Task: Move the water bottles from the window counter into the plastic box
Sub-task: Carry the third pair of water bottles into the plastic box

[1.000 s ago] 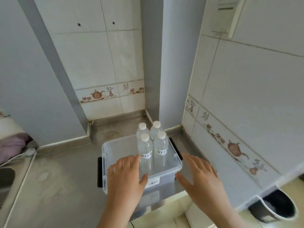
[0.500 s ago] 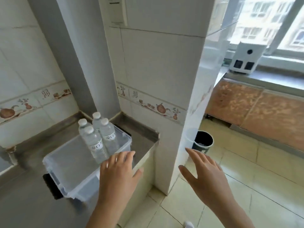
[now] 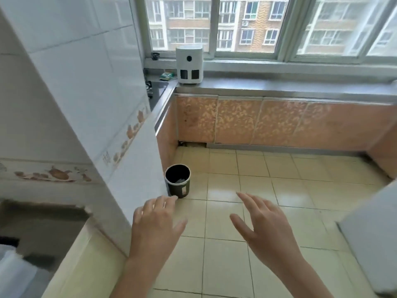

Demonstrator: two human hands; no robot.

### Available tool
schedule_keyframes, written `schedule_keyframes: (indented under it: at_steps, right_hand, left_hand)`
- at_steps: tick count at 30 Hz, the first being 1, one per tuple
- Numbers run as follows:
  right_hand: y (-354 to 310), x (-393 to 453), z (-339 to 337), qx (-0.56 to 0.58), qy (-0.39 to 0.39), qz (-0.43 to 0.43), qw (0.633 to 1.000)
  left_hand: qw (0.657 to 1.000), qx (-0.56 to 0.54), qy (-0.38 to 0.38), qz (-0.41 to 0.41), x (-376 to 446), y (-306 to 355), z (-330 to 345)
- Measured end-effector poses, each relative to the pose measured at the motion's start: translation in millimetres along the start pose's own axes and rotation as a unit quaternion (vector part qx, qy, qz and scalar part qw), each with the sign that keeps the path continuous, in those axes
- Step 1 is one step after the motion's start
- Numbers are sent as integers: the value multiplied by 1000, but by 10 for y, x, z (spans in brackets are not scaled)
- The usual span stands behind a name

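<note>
My left hand (image 3: 156, 224) and my right hand (image 3: 264, 222) hover in front of me over the floor tiles, palms down, fingers spread, holding nothing. The window counter (image 3: 300, 88) runs along the far wall under the windows; I see no water bottles on its visible stretch. Only a blurred corner of the plastic box (image 3: 12, 274) shows at the bottom left edge, and the bottles in it are out of view.
A white appliance (image 3: 189, 64) stands on the counter's left end, with a stove top (image 3: 158, 89) beside it. A black waste bin (image 3: 177, 180) sits on the floor by the tiled pillar (image 3: 120, 134). A white object (image 3: 373, 246) juts in at the right.
My view has swung right, from the plastic box with several bottles to the window counter. Both hands left the box and stay open and empty.
</note>
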State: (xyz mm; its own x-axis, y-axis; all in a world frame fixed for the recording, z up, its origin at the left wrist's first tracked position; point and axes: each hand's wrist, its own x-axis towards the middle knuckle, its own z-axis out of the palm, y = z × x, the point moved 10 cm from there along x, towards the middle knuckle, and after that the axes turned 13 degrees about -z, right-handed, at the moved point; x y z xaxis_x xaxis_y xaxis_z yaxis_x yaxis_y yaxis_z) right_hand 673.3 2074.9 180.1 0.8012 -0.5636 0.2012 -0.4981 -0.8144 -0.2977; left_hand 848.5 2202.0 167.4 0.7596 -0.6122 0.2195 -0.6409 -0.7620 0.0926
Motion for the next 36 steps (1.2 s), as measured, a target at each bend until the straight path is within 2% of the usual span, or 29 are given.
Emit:
schedule_keyframes:
  at_steps: [9, 16, 21, 36]
  right_hand:
    - [1790, -225, -584, -22, 18, 86, 996]
    - [2798, -315, -839, -30, 37, 159, 986]
    - [3471, -221, -887, -29, 18, 200, 979]
    - [5575, 566, -1482, -86, 64, 329, 938]
  left_hand:
    - [992, -67, -9, 107, 252, 2122, 224]
    - [982, -83, -12, 167, 520, 3204, 377]
    - [975, -75, -27, 206, 815, 3895, 638]
    - [925, -130, -32, 355, 2135, 6547, 1224]
